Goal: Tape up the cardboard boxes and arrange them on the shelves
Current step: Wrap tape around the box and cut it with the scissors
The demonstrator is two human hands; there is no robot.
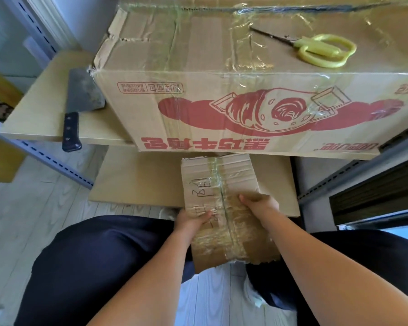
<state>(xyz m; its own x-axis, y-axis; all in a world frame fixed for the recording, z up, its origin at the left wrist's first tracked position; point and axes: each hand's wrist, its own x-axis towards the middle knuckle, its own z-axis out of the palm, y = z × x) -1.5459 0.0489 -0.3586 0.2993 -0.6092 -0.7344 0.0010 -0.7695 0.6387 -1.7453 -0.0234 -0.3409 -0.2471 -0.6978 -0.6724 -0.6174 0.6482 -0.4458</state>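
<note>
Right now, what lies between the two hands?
In the head view, the small taped box lies between them: the left hand grips its left edge, the right hand its right side.

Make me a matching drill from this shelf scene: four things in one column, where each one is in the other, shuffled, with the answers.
1. scissors
2. cleaver
3. small box
4. large box

A. held in both hands
B. on the shelf board, left of the large box
C. on top of the large box
D. standing on the upper shelf board

Pairs: 1-C, 2-B, 3-A, 4-D
</note>
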